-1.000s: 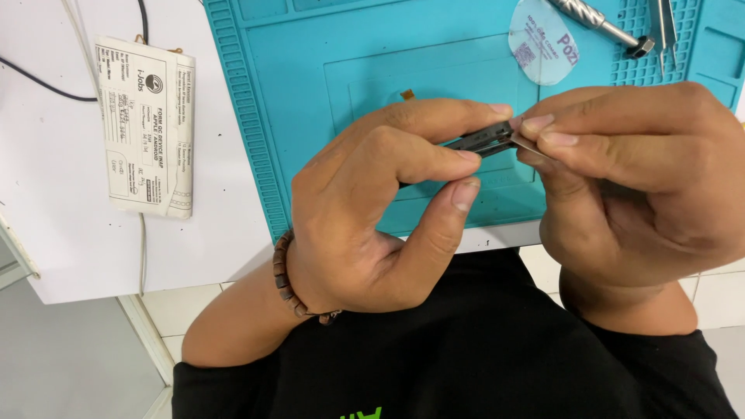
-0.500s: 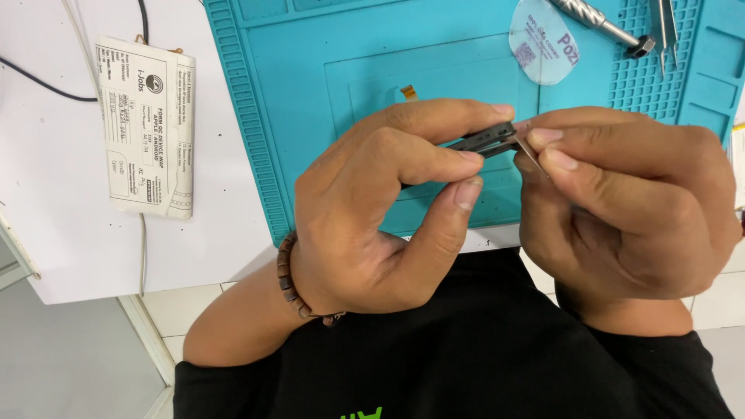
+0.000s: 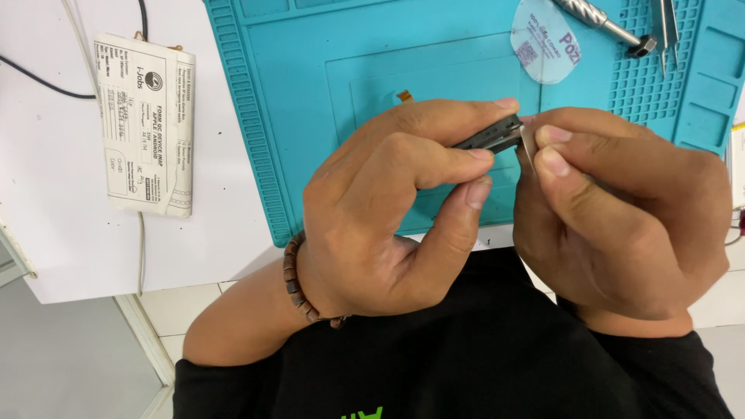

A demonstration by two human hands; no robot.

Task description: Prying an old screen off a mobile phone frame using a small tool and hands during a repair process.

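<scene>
My left hand (image 3: 388, 209) keeps its pinch on the small dark part (image 3: 489, 138), held above the teal mat (image 3: 310, 93) on the desk (image 3: 54, 209) — and my right hand (image 3: 621, 217), closed on a thin metal pick (image 3: 528, 151), has tilted down against the part's end — so the prying looks under way.

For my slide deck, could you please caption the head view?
Left hand grips a small dark part while right hand presses a thin metal tool against it, above a teal mat.
</scene>
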